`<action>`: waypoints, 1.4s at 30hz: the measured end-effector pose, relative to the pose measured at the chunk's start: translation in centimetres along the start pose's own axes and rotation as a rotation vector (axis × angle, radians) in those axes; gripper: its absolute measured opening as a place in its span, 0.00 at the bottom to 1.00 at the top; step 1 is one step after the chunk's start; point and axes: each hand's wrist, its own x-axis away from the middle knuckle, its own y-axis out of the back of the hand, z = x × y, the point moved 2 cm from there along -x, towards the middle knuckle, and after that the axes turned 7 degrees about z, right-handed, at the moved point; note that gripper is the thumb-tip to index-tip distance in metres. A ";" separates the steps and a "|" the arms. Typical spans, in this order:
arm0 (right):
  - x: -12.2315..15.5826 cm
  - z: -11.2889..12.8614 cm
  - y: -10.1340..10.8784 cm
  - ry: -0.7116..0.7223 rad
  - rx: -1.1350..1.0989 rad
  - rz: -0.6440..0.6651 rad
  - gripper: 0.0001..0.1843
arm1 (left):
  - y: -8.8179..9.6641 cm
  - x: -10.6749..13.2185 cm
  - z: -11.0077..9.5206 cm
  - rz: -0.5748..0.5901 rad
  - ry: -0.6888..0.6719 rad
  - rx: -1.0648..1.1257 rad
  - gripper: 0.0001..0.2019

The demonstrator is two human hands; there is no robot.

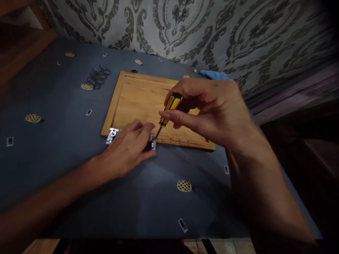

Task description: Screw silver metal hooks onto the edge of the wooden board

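A wooden panel point(144, 97), framed like a small cabinet door, lies flat on the blue-grey cloth. My right hand point(209, 102) grips a yellow-and-black screwdriver point(172, 104), its shaft slanting down to a metal hinge point(153, 143) at the panel's near edge. Around that hinge, the thumb and fingers of my left hand point(129, 146) are closed, partly covering it. Another metal hinge point(112, 135) sits at the panel's near left corner, beside my left hand. Small dark holes run along the near edge to the right. Whether the tip sits in a screw is too small to tell.
Several metal clamp-like rings point(97, 77) lie behind and left of the panel. A blue cloth point(215, 74) rests at the back right, by the patterned wall point(169, 28). A wooden piece of furniture point(29, 49) stands at the far left. The table's near edge shows at the bottom.
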 end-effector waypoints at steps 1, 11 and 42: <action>0.0 0.0 0.0 0.003 0.002 0.003 0.18 | 0.0 0.0 -0.1 0.005 -0.002 -0.004 0.23; 0.1 -0.4 0.1 0.023 0.008 0.037 0.16 | 2.0 0.5 0.0 -0.021 -0.024 -0.052 0.29; 0.1 -0.5 0.5 0.028 0.023 0.076 0.12 | 2.3 1.4 1.4 -0.007 -0.115 -0.163 0.36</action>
